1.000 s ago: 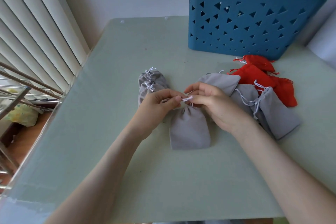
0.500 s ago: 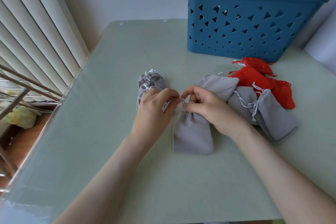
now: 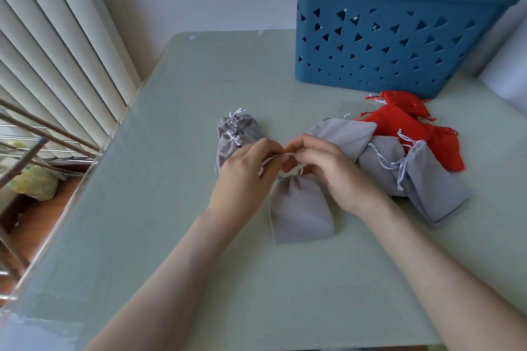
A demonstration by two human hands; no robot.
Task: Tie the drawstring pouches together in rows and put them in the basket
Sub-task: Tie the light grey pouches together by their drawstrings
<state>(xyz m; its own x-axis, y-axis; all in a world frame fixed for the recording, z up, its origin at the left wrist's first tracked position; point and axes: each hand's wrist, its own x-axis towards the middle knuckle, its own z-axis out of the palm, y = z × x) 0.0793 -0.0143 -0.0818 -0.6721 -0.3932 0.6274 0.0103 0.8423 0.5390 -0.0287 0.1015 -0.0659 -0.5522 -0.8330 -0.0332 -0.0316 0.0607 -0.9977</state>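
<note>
A grey drawstring pouch [image 3: 301, 208] lies flat on the pale green table [image 3: 171, 208], its gathered mouth pointing away from me. My left hand [image 3: 245, 174] and my right hand [image 3: 328, 168] meet just above that mouth, each pinching the white drawstring [image 3: 281, 156]. Two cinched grey pouches [image 3: 236, 137] lie behind my left hand. Loose grey pouches [image 3: 416, 179] lie to the right of my right hand, with red pouches [image 3: 405, 125] behind them. The blue basket [image 3: 399, 45] stands at the back right.
Vertical blinds [image 3: 57, 51] and a glass table edge [image 3: 94, 159] run along the left. A metal rack [image 3: 25, 145] and a wooden floor lie beyond that edge. The wall is behind the table.
Both hands have stayed at the pouch mouth, working the white string; a loop of it now shows between the fingers. The view has tilted down slightly.
</note>
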